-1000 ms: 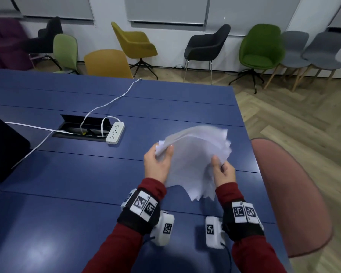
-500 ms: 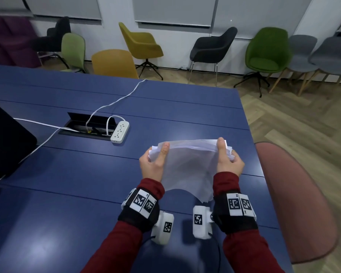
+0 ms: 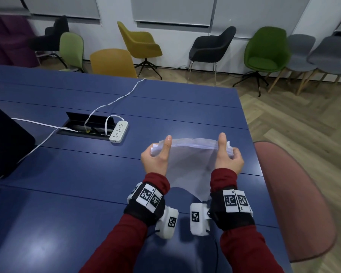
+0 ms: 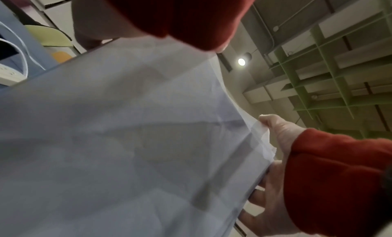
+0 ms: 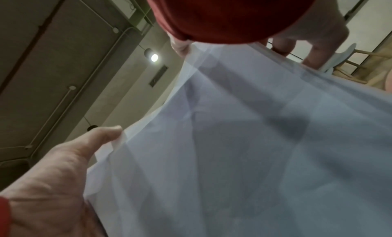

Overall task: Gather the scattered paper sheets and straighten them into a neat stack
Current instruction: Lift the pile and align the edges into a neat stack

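Lower centre of head view: left hand [image 3: 156, 160] and right hand [image 3: 227, 160] each grip one side edge of the paper sheets [image 3: 189, 166], thumbs up along the near face, fingers curled behind; bundle held upright above the blue table [image 3: 67, 213], top edge ragged, corners poking out past both hands. Mid-left: white power strip [image 3: 119, 131] beside an open cable hatch [image 3: 87, 126]; far top of frame: row of chairs [image 3: 211, 48] against the wall

White paper sheets [image 3: 189, 164], blue table [image 3: 67, 174]

A blue table [image 3: 67, 194] bears a white power strip [image 3: 119, 132]; white cables [image 3: 114, 99] trail across it.
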Motion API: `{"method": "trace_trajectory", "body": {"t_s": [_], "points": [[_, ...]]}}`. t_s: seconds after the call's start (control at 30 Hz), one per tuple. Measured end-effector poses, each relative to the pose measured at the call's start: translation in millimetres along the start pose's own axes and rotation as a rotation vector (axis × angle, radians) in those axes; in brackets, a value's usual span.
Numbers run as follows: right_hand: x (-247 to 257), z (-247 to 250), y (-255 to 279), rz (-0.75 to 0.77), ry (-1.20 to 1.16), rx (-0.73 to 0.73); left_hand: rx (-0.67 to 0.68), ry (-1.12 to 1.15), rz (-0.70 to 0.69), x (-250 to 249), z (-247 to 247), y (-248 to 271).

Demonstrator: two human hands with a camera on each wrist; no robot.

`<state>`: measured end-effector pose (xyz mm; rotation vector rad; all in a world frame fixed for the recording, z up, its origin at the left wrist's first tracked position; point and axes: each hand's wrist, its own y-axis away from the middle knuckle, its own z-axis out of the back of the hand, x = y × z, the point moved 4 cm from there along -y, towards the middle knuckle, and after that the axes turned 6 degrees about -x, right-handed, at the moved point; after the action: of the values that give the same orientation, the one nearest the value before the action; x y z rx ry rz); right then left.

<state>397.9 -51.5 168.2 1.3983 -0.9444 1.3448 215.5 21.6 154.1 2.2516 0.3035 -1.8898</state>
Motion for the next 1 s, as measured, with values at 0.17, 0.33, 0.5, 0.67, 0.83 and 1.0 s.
{"method": "trace_trajectory", "body": {"t_s": [0.17, 0.33, 0.5, 0.67, 0.83, 1.0], "points": [[-1.0, -2.8, -1.4, 0.072, 0.008, 0.061, 0.009, -0.013, 0.009, -6.5, -3.4, -6.7], [-6.4, -6.3, -4.7, 0.076, -0.087, 0.155, 0.046, -0.010, 0.027, -4.4, -5.0, -15.1], [-3.8, -3.6, -2.3, 0.269, -0.058, 0.296, 0.086, 0.017, 0.065, -1.5, 3.4, -19.9], [2.4, -1.7, 0.3, 0.305, -0.132, 0.333, 0.139, -0.009, 0.087, 2.8, 10.1, -21.9], [-4.0, -2.5, -3.2, 0.200, -0.253, 0.271, 0.125, -0.035, 0.090, 2.2, 10.4, -20.0], [-5.1, 1.9, 0.6, 0.283, -0.257, 0.255, 0.190, -0.047, 0.093, 0.3, 7.1, -21.4]]}}
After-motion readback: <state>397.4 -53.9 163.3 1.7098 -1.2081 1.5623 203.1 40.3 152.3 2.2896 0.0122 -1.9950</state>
